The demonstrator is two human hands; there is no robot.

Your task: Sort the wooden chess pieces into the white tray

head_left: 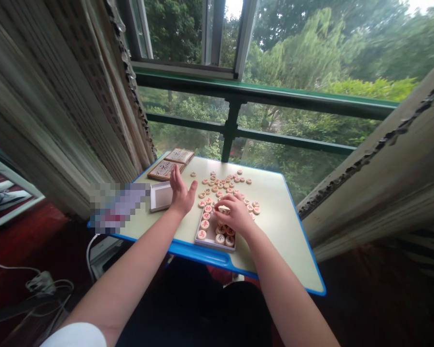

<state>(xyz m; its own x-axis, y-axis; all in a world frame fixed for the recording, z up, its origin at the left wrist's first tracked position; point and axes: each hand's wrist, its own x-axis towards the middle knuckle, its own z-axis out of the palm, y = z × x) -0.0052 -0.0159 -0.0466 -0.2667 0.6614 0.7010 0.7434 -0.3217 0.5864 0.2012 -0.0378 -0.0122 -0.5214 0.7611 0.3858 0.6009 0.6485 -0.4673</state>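
Note:
My left hand (183, 193) is raised above the table, its fingers stretched up and thumb apart, holding nothing. It is nearest to a shallow white box lid (161, 196). My right hand (235, 212) reaches over an open white box (210, 240), fingers bent and tips brought together at its far part. Whatever is between those fingertips is hidden. Along the box's left side runs a column of red-marked Chinese chess pieces (204, 224). Black-marked pieces (220, 239) fill part of its right side, partly under my hand. Many loose Chinese chess pieces (221, 185) are scattered beyond the box.
A folded wooden board box (166, 168) with large characters lies at the table's far left. A blurred-out item (121, 207) rests on the left edge. The small table (285, 231) has a blue rim. Curtains (104, 96), a green railing (292, 101) and a window surround it.

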